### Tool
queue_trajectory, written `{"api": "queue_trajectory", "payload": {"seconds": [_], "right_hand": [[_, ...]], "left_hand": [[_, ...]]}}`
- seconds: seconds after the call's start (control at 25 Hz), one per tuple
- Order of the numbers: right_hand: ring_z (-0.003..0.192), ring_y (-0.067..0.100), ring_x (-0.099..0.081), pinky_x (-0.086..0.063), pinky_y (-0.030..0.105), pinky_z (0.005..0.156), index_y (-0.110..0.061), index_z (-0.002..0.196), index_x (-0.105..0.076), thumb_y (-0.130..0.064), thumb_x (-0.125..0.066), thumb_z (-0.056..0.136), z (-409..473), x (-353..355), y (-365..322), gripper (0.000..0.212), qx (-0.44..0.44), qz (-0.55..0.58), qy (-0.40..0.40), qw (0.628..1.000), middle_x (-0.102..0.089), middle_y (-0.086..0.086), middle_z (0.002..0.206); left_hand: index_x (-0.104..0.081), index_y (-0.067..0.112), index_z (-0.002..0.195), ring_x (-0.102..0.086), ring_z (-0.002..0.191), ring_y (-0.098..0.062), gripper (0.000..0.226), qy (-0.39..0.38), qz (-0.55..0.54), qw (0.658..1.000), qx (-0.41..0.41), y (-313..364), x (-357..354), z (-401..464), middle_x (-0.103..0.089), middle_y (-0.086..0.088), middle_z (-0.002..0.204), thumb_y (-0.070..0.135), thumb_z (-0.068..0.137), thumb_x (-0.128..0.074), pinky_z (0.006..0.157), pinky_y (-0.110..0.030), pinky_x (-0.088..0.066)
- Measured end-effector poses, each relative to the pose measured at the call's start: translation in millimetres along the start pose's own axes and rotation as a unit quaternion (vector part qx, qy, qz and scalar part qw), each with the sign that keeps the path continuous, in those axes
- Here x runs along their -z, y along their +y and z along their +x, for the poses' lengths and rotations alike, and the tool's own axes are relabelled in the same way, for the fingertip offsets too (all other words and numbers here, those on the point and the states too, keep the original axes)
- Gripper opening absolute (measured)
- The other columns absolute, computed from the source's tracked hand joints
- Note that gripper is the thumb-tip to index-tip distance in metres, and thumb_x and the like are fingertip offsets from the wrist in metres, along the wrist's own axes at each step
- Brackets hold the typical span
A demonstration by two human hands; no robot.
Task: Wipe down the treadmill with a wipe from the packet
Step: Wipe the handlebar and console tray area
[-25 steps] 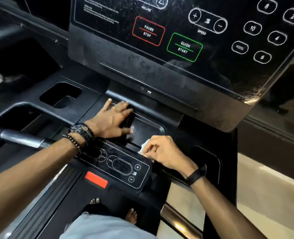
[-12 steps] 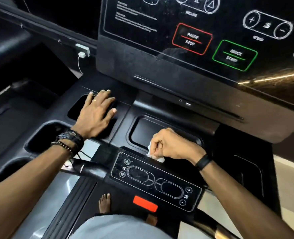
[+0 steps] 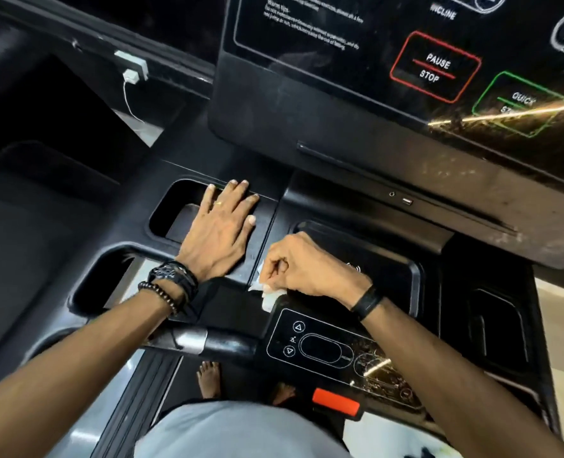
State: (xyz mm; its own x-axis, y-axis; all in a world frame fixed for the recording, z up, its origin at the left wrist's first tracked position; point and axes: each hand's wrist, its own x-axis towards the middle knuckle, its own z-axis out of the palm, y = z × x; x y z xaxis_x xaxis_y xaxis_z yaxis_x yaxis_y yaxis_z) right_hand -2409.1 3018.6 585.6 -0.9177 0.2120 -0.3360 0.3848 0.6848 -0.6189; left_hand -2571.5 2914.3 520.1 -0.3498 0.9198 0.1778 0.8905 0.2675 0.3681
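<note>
We hold the wipe (image 3: 267, 294) bunched in the curled right hand (image 3: 307, 269), just above the button panel (image 3: 333, 355); the left hand (image 3: 221, 226) rests flat beside it over the cup holder (image 3: 171, 209). Pressing too hard near those buttons could trigger the treadmill (image 3: 356, 153), and the small wipe may slip free.

Dim, wide-angle-warped view; streaky glare on the console (image 3: 406, 94), perhaps motion blur.

Bare arms, beaded bracelet (image 3: 160, 294) and dark watch (image 3: 171, 272) at left wrist, black band (image 3: 366, 302) at right, ring (image 3: 219, 203).
</note>
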Motion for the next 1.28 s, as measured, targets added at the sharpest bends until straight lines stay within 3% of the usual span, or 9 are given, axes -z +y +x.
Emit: {"api": "queue_trajectory", "payload": {"seconds": [0.2,0.28,0.4,0.48,0.6,0.8,0.92,1.12,1.28], "right_hand": [[0.076,0.013,-0.067,-0.051,0.030,0.068,-0.020,0.075,-0.078,-0.009,-0.078,0.077,45,44,28,0.011,-0.043,-0.069,0.254,0.964,-0.071,-0.005,0.079],[0.070,0.014,-0.063,-0.047,0.029,0.062,-0.021,0.074,-0.076,-0.014,-0.080,0.077,36,25,22,0.009,0.003,-0.095,0.221,0.971,-0.065,-0.009,0.075],[0.069,0.002,-0.056,-0.042,0.023,0.062,-0.024,0.079,-0.078,-0.023,-0.084,0.078,9,-9,4,0.006,0.089,-0.097,0.053,0.990,-0.059,-0.017,0.073],[0.075,0.001,-0.061,-0.048,0.026,0.068,-0.026,0.082,-0.079,-0.027,-0.081,0.080,27,13,20,0.004,0.048,-0.062,0.125,0.989,-0.066,-0.018,0.079],[0.085,0.020,-0.068,-0.054,0.041,0.073,-0.020,0.083,-0.077,-0.021,-0.074,0.085,48,45,42,0.004,-0.012,-0.088,0.261,0.961,-0.071,-0.006,0.091],[0.084,0.021,-0.068,-0.053,0.035,0.065,-0.019,0.091,-0.076,-0.022,-0.065,0.090,16,-4,27,0.011,0.148,-0.140,0.205,0.957,-0.070,-0.006,0.100],[0.088,0.026,-0.069,-0.056,0.038,0.064,-0.019,0.098,-0.076,-0.017,-0.061,0.092,28,23,47,0.016,0.079,-0.164,0.318,0.931,-0.070,-0.006,0.108],[0.076,0.027,-0.068,-0.053,0.037,0.055,-0.022,0.097,-0.074,-0.014,-0.062,0.093,6,25,73,0.015,0.029,-0.201,0.366,0.908,-0.066,-0.008,0.105],[0.091,0.017,-0.071,-0.058,0.037,0.068,-0.027,0.102,-0.076,-0.026,-0.055,0.095,-45,43,115,0.022,-0.010,-0.173,0.388,0.906,-0.070,-0.014,0.112]], "left_hand": [[-0.043,0.014,0.152,-0.022,0.153,-0.025,0.064,-0.006,0.011,1.000,0.014,-1,1,1,-0.033,-0.009,0.162,0.042,0.103,-0.012,0.126,-0.050,-0.003],[-0.045,0.014,0.151,-0.025,0.152,-0.026,0.064,-0.001,0.014,1.000,0.010,-1,0,1,-0.035,-0.009,0.161,0.042,0.103,-0.012,0.125,-0.052,-0.005],[-0.048,0.014,0.148,-0.029,0.150,-0.027,0.060,0.005,0.022,1.000,0.009,-4,1,2,-0.038,-0.009,0.159,0.040,0.104,-0.016,0.123,-0.057,-0.010],[-0.046,0.016,0.149,-0.028,0.150,-0.026,0.059,-0.001,0.024,1.000,0.009,-4,1,2,-0.037,-0.008,0.160,0.040,0.104,-0.016,0.123,-0.058,-0.010],[-0.043,0.019,0.151,-0.026,0.151,-0.024,0.057,-0.007,0.018,1.000,0.014,-4,1,2,-0.035,-0.005,0.161,0.040,0.105,-0.017,0.125,-0.055,-0.004],[-0.056,0.014,0.128,-0.045,0.133,-0.028,0.052,0.010,0.040,0.998,0.042,8,2,11,-0.052,-0.007,0.139,0.044,0.103,-0.021,0.120,-0.054,-0.014],[-0.053,0.012,0.107,-0.049,0.108,-0.033,0.044,0.050,0.044,0.997,0.043,25,0,21,-0.051,-0.010,0.110,0.048,0.100,-0.030,0.113,-0.054,-0.028],[-0.049,0.010,0.137,-0.032,0.144,-0.033,0.061,-0.006,0.019,0.999,-0.036,22,-6,22,-0.038,-0.017,0.151,0.055,0.102,-0.027,0.124,-0.051,-0.015],[-0.044,0.011,0.145,-0.026,0.150,-0.030,0.064,-0.021,0.017,0.999,-0.031,23,-8,23,-0.036,-0.015,0.156,0.056,0.103,-0.023,0.125,-0.048,-0.011]]}}
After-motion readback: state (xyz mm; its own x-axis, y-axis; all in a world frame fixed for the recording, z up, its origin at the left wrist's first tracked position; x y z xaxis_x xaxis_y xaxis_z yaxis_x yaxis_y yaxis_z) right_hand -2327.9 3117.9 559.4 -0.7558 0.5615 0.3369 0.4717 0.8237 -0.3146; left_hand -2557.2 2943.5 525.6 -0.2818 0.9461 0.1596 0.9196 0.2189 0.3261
